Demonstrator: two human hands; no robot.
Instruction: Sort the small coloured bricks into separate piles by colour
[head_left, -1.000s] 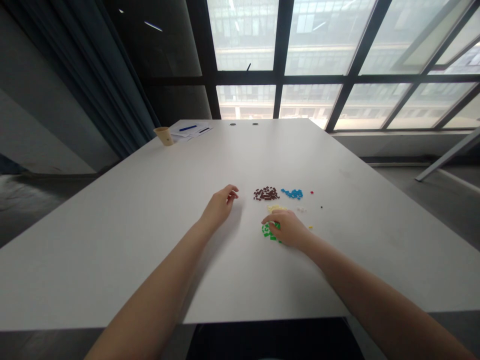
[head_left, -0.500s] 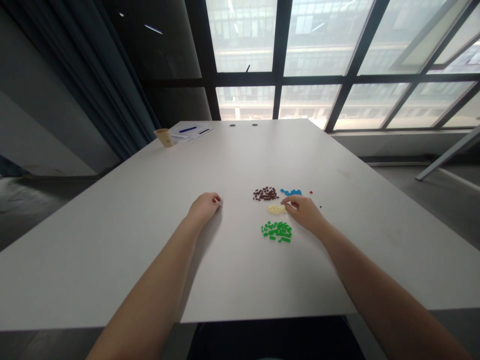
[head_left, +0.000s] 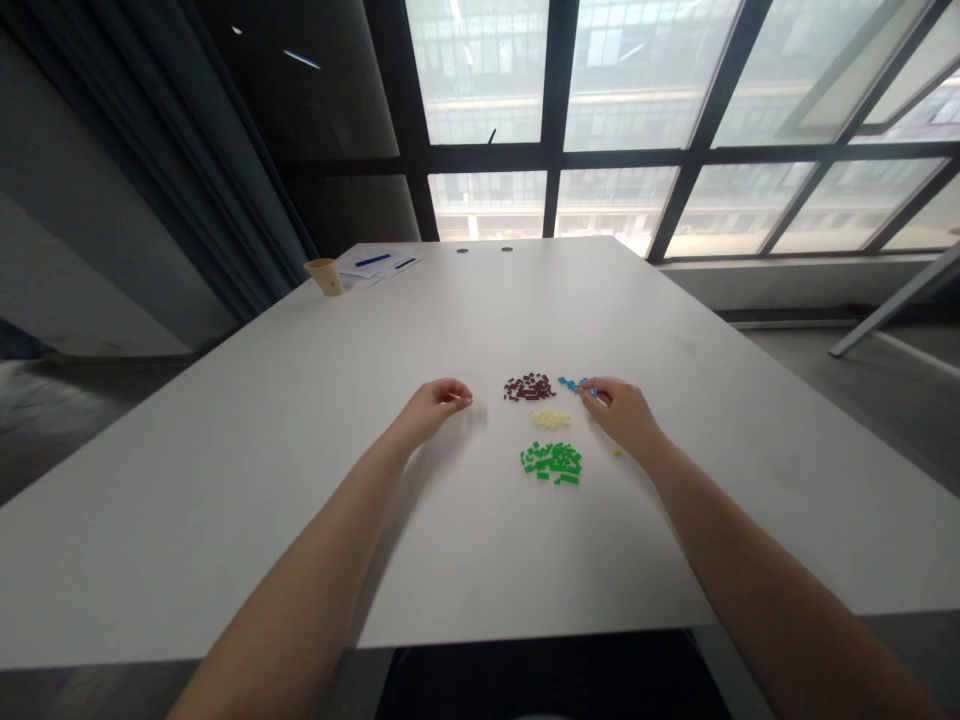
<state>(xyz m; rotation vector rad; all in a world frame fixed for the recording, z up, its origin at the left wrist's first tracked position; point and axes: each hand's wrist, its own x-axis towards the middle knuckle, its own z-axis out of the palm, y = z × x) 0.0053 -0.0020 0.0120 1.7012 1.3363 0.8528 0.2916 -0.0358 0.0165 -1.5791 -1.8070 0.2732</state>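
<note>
My left hand hovers just over the white table, left of the piles, its thumb and fingertips pinched together. Whatever lies between them is too small to make out. My right hand reaches to the small blue building bricks, fingertips closed at their right side and partly covering them. What it pinches, if anything, cannot be seen. Dark brown bricks lie in a pile between the hands. Nearer are a small heap of pale yellow bricks and a pile of green bricks.
A single yellow piece lies beside my right wrist. At the far left of the white table stand a paper cup and sheets of paper with a blue pen. Windows rise behind the table.
My left hand has moved right, closer to the brown pile. My right hand has shifted from the pale yellow heap to the blue bricks. The yellow piece by the wrist has come into view.
</note>
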